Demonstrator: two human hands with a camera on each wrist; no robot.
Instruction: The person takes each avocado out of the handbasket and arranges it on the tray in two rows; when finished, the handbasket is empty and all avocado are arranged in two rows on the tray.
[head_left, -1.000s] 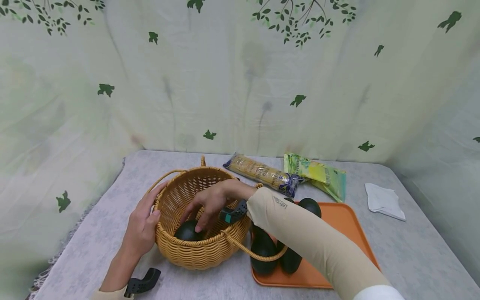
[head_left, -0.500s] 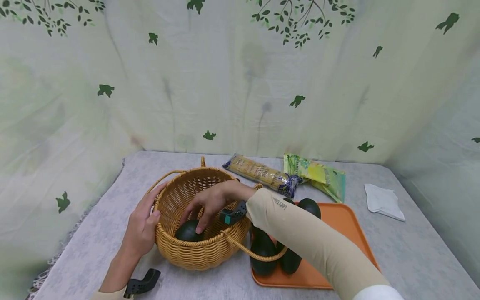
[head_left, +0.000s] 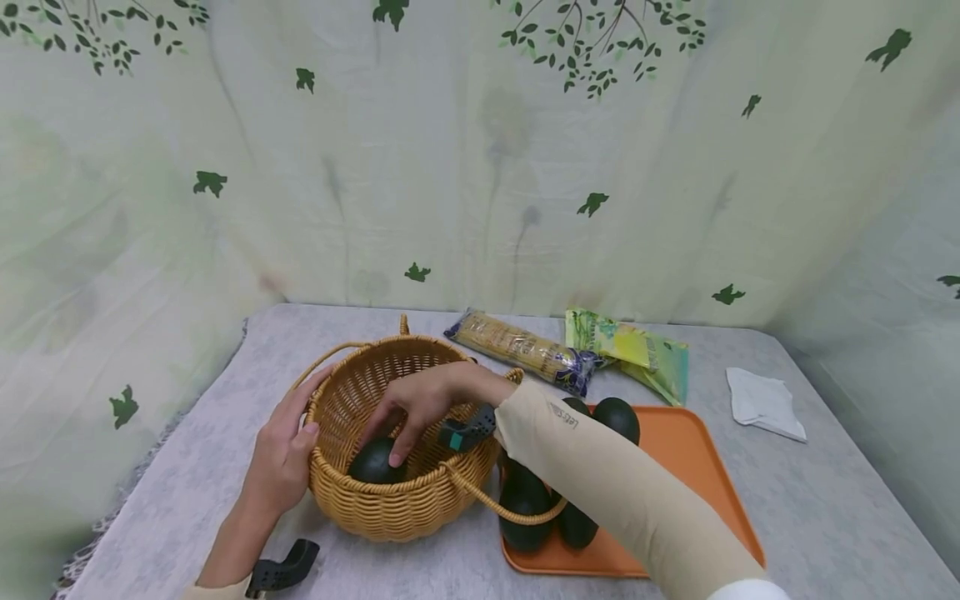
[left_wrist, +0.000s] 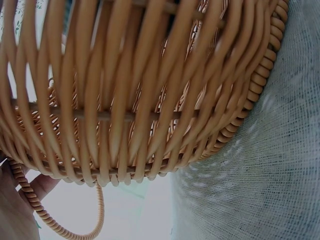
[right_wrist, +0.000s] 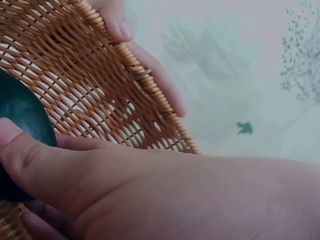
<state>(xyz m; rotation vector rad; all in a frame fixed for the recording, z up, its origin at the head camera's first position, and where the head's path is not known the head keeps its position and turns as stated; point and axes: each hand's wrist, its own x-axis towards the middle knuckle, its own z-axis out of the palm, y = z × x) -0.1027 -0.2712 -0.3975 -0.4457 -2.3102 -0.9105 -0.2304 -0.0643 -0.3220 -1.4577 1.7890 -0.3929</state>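
Observation:
A round wicker basket (head_left: 397, 508) stands on the cloth-covered table, its handles folded outward. At its left side my left hand (head_left: 281, 454) grips the rim, thumb near the top edge and fingers along the outer wall. In the left wrist view the wicker wall fills most of the frame, and part of that hand (left_wrist: 20, 200) shows by a handle. My right hand (head_left: 420, 404) reaches down inside the basket and grips a smooth dark green avocado (head_left: 375, 462), thumb on its near side. The right wrist view shows the avocado (right_wrist: 30, 115) against the inner wall; some fingertips are hidden.
An orange tray (head_left: 693, 454) with several more avocados (head_left: 525, 508) lies to the right, partly under my right sleeve and a basket handle. Behind are a pack of dry noodles (head_left: 517, 342) and green-yellow packets (head_left: 637, 350). A folded white tissue (head_left: 765, 404) lies far right.
Almost nothing moves. Both hands keep their places at the basket and the avocado; the whole view shifts slightly, and my right forearm moves a little to the left.

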